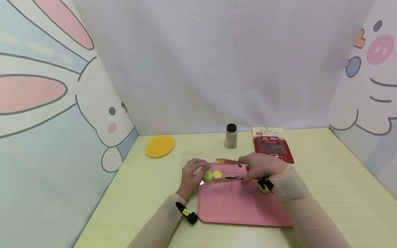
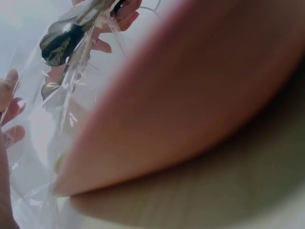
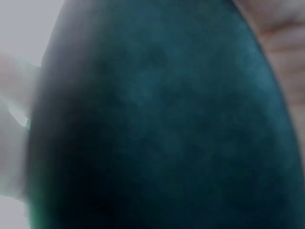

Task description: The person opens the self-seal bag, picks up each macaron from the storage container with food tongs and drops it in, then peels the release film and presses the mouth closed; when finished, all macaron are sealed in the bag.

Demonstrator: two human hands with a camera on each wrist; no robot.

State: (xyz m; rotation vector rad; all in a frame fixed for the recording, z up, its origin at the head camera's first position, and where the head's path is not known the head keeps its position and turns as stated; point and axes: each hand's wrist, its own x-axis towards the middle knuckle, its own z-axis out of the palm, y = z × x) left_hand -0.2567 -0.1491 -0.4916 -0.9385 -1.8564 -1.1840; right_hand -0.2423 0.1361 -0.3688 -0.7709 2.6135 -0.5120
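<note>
A pale curtain (image 1: 223,69) hangs behind a light wooden table (image 1: 347,172). On the table, in front of the person, is a pink tray (image 1: 238,206). A clear plastic bag (image 1: 188,160) spreads from the table over the tray's left end. At the back right lies a red packet (image 1: 271,144), near the right hand (image 1: 262,164); at the back left lies a yellow plate (image 1: 159,146). The right hand grips a pair of tongs (image 1: 233,178) over the tray, their 2 arms apart and pointing toward the bag. The left hand (image 1: 192,176) pinches the bag near its edge. Behind the tray stands a jar (image 1: 231,139) with a black lid. A yellow-green round piece (image 1: 264,188) lies on the tray, partly hidden by the right wrist. A green disc (image 1: 208,176) and a yellow disc (image 1: 217,174) sit side by side near the left fingers; whether the tongs touch the yellow disc, I cannot tell.
</note>
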